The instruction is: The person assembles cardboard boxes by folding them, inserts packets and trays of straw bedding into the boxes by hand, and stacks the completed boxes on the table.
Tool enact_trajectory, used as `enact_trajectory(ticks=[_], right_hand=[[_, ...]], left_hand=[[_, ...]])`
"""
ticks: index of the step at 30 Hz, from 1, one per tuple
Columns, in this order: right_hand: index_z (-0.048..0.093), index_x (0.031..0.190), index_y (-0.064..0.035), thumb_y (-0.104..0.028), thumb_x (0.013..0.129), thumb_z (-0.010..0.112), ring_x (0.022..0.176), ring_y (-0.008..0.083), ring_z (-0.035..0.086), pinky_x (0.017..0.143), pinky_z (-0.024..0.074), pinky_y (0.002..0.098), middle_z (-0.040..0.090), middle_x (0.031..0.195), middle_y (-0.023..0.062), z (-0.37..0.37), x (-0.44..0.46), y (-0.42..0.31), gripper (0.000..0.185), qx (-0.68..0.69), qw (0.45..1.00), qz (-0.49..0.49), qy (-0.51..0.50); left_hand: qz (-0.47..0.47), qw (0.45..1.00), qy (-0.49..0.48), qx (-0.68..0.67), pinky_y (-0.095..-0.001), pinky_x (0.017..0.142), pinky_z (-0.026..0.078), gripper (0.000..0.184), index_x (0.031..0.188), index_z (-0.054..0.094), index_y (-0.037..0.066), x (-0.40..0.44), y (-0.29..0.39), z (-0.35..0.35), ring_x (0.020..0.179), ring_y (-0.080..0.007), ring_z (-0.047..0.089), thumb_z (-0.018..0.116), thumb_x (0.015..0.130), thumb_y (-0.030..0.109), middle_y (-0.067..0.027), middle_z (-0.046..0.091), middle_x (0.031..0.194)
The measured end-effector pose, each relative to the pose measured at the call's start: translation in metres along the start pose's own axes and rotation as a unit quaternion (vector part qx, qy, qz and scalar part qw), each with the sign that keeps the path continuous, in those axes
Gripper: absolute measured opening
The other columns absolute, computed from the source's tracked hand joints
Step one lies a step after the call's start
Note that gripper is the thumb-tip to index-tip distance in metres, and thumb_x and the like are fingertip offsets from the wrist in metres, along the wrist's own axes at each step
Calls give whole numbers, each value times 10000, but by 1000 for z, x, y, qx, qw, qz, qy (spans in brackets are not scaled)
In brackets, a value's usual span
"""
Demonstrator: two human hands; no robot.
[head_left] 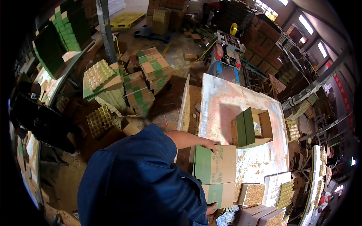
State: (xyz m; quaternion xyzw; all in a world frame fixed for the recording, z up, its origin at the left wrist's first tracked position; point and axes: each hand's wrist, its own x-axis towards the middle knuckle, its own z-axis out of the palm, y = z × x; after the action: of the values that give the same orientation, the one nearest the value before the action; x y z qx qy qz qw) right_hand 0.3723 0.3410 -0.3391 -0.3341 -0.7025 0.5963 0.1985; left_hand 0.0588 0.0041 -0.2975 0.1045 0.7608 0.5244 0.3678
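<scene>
A closed cardboard box [222,164] with green printing lies at the near edge of the white-topped table, its top seam running across it. My left hand [209,144] grips the box's upper-left corner in the head view, thumb and fingers bent over the edge. At the opposite end, my right hand [212,208] holds the lower side, its fingers partly hidden by the box and my blue sleeve. Just beyond, an open cardboard box [249,128] stands on the table, its green flap raised and a small printed label inside.
The worn white table [215,98] carries scattered debris. Foam-like blocks [252,194] and an egg tray [284,194] sit at its lower end. Behind me are packed boxes [154,66], a tray of eggs [98,74] and another person [41,116]. A taping machine [228,52] stands past the table.
</scene>
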Motion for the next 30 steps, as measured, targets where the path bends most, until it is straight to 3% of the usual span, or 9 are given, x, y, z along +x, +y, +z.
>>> enact_trajectory(ticks=[12, 30], right_hand=[[429, 1285, 116, -265, 994, 491, 1075, 315, 559, 918, 463, 409, 540, 1253, 248, 6, -11, -19, 483, 5, 1000, 5, 20], [442, 1285, 130, -282, 1000, 450, 1075, 328, 556, 920, 455, 410, 540, 1260, 261, 5, -10, -16, 501, -16, 1000, -5, 12]], left_hand=[[-34, 999, 14, 26, -417, 992, 377, 621, 1362, 536, 196, -25, 21, -1, 1196, -262, 493, 731, 819, 426, -100, 543, 1310], [-33, 999, 3, 39, -439, 1020, 368, 690, 1396, 504, 200, -13, 12, -2, 1221, -287, 479, 711, 813, 506, -118, 507, 1368]])
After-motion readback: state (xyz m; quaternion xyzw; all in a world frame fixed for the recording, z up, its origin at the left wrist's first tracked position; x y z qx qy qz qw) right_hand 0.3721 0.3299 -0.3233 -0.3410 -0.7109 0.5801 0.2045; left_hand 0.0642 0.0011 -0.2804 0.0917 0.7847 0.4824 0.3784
